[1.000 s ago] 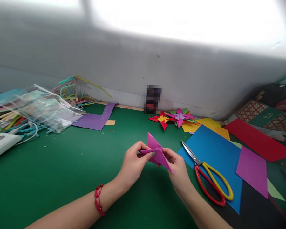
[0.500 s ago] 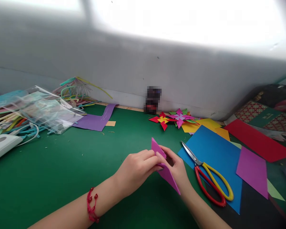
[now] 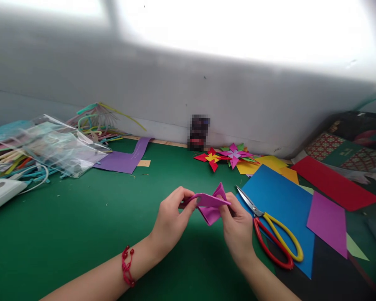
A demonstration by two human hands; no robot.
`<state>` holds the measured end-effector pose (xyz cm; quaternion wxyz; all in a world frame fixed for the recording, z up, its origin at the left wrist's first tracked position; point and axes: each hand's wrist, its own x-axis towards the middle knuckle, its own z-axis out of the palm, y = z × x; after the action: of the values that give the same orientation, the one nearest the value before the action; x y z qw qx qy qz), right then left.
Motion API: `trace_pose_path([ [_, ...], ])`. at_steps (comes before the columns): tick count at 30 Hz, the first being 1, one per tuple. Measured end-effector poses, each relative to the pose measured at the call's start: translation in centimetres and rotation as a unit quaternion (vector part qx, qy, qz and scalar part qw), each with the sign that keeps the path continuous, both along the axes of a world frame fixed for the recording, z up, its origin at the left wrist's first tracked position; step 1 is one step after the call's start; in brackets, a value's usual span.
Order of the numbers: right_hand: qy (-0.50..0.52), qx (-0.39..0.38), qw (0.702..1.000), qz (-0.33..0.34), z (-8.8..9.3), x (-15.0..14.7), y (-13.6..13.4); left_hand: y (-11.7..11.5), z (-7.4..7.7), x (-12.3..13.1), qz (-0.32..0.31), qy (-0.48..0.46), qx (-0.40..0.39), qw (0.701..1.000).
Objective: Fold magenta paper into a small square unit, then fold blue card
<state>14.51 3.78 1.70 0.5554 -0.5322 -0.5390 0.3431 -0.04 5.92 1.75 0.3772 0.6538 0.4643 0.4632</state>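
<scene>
On the right, scissors [image 3: 258, 213] with 1 red and 1 yellow handle, across a blue sheet [image 3: 278, 192]; at its right edge, a magenta sheet [image 3: 327, 223], with a red sheet [image 3: 335, 184] farther back. By the wall [image 3: 144, 75], paper stars [image 3: 234, 153] next to yellow paper [image 3: 249, 168]. On the left, a clear plastic bag [image 3: 53, 142] over coloured strips [image 3: 6, 163], a purple sheet [image 3: 119, 162] and a white device [image 3: 6, 188].

The green table [image 3: 81, 234] bears purple paper [image 3: 120, 161], an orange scrap [image 3: 144, 163] at its edge, a white device [image 3: 3, 192] and a red star [image 3: 212, 158]
</scene>
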Motion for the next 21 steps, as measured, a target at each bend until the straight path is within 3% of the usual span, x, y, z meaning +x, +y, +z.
trace_pose_path([
  [6,0.0,0.004,0.997,-0.074,-0.4,-0.7,-0.5,-0.3,0.1,0.6,0.034,-0.082,-0.091,0.992],
  [11,-0.014,0.028,0.996,-0.089,-0.5,-1.2,-0.7,-0.3,-0.2,0.8,0.045,-0.116,-0.12,0.985],
  [18,-0.078,0.052,0.993,-0.072,-0.6,-0.9,-0.2,1.3,-0.2,-0.1,-0.064,-0.073,-0.172,0.98],
  [21,-0.104,0.041,0.992,-0.05,-0.5,-0.5,0.2,1.7,0.4,-0.7,-0.079,0.002,-0.122,0.989],
])
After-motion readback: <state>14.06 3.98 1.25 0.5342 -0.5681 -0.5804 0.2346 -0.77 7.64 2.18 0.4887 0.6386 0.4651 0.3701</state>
